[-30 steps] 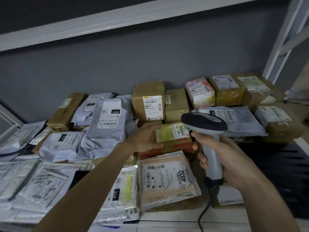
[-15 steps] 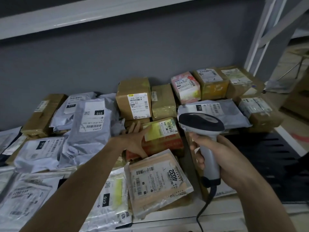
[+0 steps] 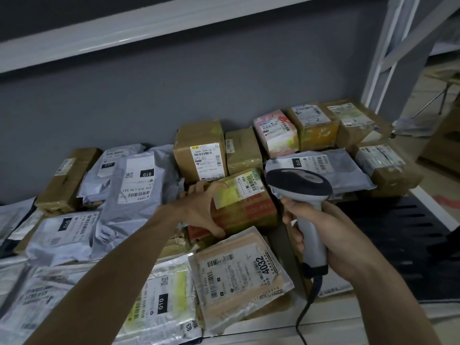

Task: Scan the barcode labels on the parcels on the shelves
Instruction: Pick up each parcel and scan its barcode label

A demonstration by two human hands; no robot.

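My left hand (image 3: 199,210) grips taped cardboard box (image 3: 239,207) with yellow-green label, thumb over top edge, fingers under left side. My right hand (image 3: 323,235) wraps smooth grey barcode scanner (image 3: 302,202), rounded dark head at box's 3 o'clock. Glossy plastic mailer "4032" (image 3: 239,277) at box's 6 o'clock on shelf (image 3: 336,322).

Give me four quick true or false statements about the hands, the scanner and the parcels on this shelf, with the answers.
1. The right hand holds the scanner by its handle. True.
2. The left hand grips the envelope marked 4032. False: it grips the red and yellow box behind it.
3. The scanner has a cable hanging from its handle. True.
4. The pink box lies at the shelf's front edge. False: it stands in the back row by the wall.
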